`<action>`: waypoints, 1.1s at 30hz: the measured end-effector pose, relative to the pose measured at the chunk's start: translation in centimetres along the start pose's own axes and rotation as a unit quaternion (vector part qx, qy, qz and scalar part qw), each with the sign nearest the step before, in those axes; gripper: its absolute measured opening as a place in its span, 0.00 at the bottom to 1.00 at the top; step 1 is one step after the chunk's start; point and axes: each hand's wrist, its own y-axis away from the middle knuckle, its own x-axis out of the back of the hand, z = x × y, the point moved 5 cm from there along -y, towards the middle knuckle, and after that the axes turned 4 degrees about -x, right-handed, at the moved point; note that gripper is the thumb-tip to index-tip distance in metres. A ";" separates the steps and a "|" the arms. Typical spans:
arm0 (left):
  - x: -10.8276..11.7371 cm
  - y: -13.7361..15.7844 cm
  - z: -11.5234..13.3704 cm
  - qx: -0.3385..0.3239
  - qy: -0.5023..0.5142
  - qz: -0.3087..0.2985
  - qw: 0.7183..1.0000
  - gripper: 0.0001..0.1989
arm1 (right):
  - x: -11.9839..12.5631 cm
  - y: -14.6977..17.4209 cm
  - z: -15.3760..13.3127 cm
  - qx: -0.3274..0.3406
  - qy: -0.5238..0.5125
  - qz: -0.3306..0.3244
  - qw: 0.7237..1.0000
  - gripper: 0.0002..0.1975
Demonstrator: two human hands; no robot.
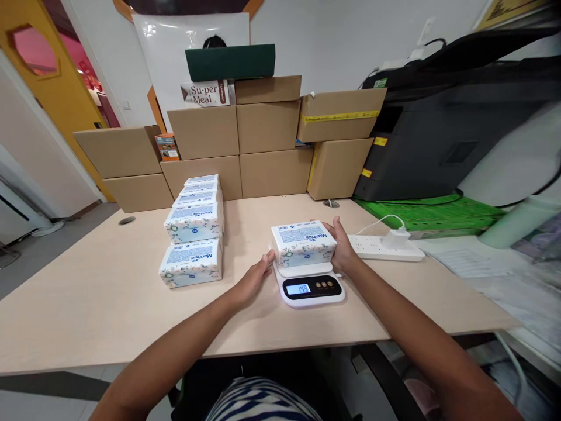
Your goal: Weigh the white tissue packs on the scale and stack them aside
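A white pack of tissues (304, 242) with blue print and a floral edge sits on a small white digital scale (313, 303), whose lit display seems to read 149. My left hand (254, 279) presses its fingertips against the pack's left side, low down near the scale. On the opposite side, my right hand (344, 248) is held against the pack with the thumb raised and some fingers hidden behind it. Between them, both hands grip the pack. To the left, several matching tissue packs (193, 263) stand in a row reaching back, the farther ones higher.
Cardboard boxes (276, 172) are stacked along the back of the table (131, 327), with a dark green box (230, 62) on top. A white power strip (372, 248) lies beyond my right hand. At right, a black printer (438, 128) stands by a green slatted surface (429, 215).
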 end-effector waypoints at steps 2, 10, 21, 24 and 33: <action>0.1 -0.1 -0.2 0.002 -0.026 -0.014 1.000 0.50 | 0.0 -0.1 0.0 -0.005 -0.008 0.002 1.000 0.35; 0.0 -0.1 -0.4 0.018 -0.026 0.027 0.999 0.57 | 0.7 -0.7 0.3 0.006 -0.026 0.025 0.999 0.35; 0.8 -0.3 -0.4 0.008 -0.028 0.102 0.994 0.48 | 3.2 -2.7 -0.5 0.068 -0.015 0.111 0.991 0.38; 0.9 -0.3 -0.3 0.002 -0.037 0.109 0.993 0.45 | 3.1 -2.6 -0.5 0.074 -0.013 0.112 0.991 0.40; 0.6 -0.2 -0.1 -0.004 -0.052 0.101 0.993 0.47 | 3.5 -2.8 -0.4 0.079 -0.013 0.123 0.989 0.40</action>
